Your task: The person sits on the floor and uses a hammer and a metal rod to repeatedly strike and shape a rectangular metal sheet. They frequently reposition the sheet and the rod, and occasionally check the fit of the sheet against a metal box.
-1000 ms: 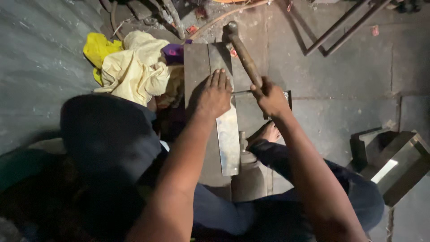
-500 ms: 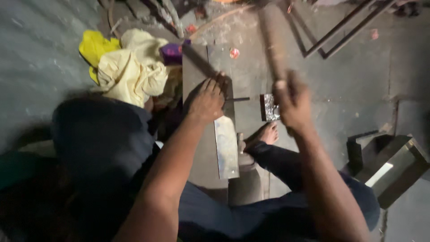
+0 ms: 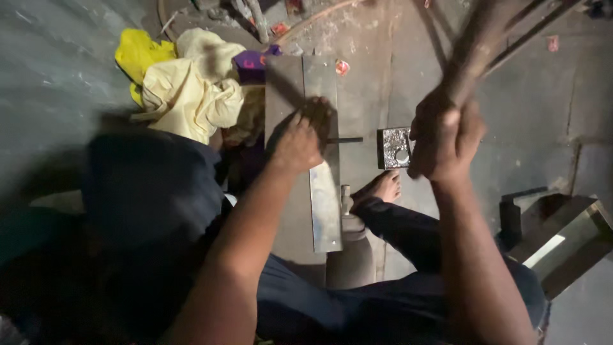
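While the right hand (image 3: 444, 137) grips a blurred hammer handle (image 3: 476, 45) raised high, the left hand (image 3: 300, 137) presses flat on a metal plate (image 3: 325, 204).

Fingers spread, the left hand pins a thin dark rod (image 3: 345, 140) pointing toward a small square steel block (image 3: 393, 148) on the floor (image 3: 523, 128); a bare foot (image 3: 380, 188) rests just below, yellow cloth (image 3: 185, 89) lies beyond.

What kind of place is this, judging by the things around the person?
Probably a small metal workshop: work is done on the bare floor, with a steel plate, a raised hammer handle in the right hand, and a metal frame.
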